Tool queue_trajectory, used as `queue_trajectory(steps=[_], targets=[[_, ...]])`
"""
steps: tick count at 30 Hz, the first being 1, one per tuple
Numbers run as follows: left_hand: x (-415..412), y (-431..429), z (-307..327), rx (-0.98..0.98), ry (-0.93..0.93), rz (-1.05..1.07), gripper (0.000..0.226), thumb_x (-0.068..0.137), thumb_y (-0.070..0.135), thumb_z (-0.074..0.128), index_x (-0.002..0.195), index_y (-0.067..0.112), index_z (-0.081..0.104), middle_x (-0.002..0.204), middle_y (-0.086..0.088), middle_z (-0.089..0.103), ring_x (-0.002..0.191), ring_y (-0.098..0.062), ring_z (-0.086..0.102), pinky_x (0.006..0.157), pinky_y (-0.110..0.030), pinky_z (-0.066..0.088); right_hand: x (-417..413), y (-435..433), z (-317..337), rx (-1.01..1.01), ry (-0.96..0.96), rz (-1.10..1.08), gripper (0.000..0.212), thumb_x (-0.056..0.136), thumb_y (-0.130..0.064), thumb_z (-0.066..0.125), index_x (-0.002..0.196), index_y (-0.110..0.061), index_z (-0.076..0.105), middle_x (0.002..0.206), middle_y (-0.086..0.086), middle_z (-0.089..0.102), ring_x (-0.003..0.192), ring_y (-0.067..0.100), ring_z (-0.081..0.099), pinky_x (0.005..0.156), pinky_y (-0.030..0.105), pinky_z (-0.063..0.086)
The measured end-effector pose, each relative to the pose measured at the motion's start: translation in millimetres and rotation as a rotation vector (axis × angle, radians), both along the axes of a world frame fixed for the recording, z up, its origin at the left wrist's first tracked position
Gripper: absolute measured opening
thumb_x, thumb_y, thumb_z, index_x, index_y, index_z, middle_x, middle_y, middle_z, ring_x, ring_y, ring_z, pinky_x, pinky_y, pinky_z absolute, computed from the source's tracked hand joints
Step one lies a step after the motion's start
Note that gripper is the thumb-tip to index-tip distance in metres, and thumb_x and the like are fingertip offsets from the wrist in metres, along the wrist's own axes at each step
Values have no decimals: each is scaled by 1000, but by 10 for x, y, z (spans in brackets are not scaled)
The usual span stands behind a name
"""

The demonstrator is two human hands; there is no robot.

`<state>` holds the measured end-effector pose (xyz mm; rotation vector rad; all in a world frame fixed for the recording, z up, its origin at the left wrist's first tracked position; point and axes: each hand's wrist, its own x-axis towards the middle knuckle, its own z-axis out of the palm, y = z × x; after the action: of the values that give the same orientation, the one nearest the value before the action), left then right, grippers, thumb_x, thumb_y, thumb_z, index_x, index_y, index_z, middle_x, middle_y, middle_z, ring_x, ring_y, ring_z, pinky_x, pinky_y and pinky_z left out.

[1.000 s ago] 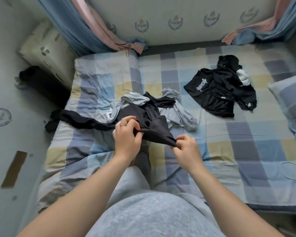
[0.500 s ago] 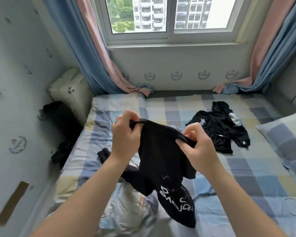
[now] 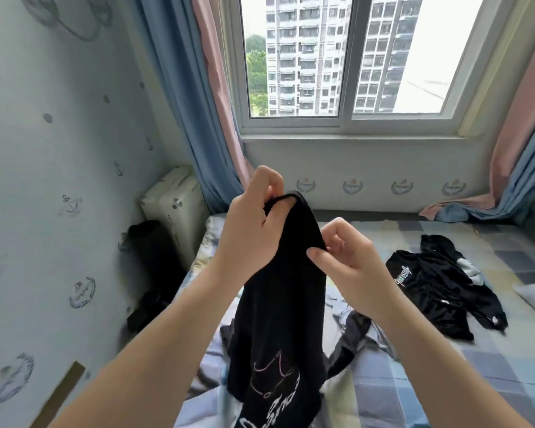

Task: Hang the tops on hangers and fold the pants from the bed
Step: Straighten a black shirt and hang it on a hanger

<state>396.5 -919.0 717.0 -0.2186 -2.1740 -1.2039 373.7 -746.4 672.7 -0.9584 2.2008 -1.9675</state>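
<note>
A black top (image 3: 278,319) hangs over the bed (image 3: 445,381), left grip (image 3: 254,230) pinching its top edge at 12 o'clock, right grip (image 3: 349,267) pinching the edge at 2 o'clock; another black garment (image 3: 439,282) lies crumpled on the bed at 3 o'clock.

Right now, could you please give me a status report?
Left hand and right hand pinch black top, held above bed. Another black garment lies apart.
</note>
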Motion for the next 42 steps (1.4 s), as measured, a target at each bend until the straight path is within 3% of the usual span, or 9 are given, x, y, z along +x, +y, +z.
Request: queue_trajectory(steps=[4,9,12,15,18,23,27,33,42], targets=[[-116,-86,256,-58,31,30,26,95,10,55,84,26,38,59,2,38,52,-12,35,51,-26,33,-122,-186,89,-64,-215,174,19,95,1,63,110,-8,55,88,11,74,83,26,72,76,38,57],[-293,46,527,-38,72,39,25,98,13,55,84,27,39,60,-5,40,51,-14,36,51,-31,32,-411,-111,-260,700,-185,101,21,95,-32,64,115,-24,66,103,-7,69,90,8,66,79,23,53],[-379,235,732,-7,149,58,22,98,13,55,86,25,41,60,1,38,50,-11,37,48,-29,31,-559,132,-521,822,-246,95,16,94,-31,63,90,-15,64,69,-11,60,64,3,56,54,14,38],[-469,442,860,74,194,86,23,99,13,54,86,28,41,60,3,40,50,-12,37,47,-35,30,-812,602,-882,942,-261,21,21,88,-42,61,83,-22,60,78,-5,65,80,17,65,70,27,47],[-594,561,805,102,178,133,21,99,15,55,88,28,42,60,-4,43,50,-16,37,46,-33,30,-1067,1138,-987,788,-319,-111,28,96,-38,60,94,-12,69,87,0,70,81,17,64,80,39,52],[-882,874,330,127,-53,135,11,99,13,57,97,21,49,61,-6,53,42,-10,39,41,-21,32,-1252,1856,-365,456,-192,-298,30,100,-23,60,71,-12,61,56,-9,46,54,11,40,53,28,30],[-1124,1166,-139,17,-337,132,8,96,13,59,94,21,57,77,0,62,69,-16,57,65,-29,44,-1194,2172,28,274,-154,-294,26,98,-19,63,75,-8,63,62,1,48,61,17,42,58,31,32],[-946,2148,-495,-126,-608,-447,26,89,29,74,111,36,62,114,17,66,109,-3,60,84,-15,44,-936,2468,322,250,-32,-222,31,97,-22,65,72,-3,61,60,7,40,56,18,35,53,30,28],[-867,3058,-650,182,-355,-278,30,102,19,50,74,18,62,63,11,57,63,-7,50,61,-30,39,-902,3176,228,405,-37,-205,16,82,-27,81,79,-19,67,71,8,68,61,20,60,61,33,47]])
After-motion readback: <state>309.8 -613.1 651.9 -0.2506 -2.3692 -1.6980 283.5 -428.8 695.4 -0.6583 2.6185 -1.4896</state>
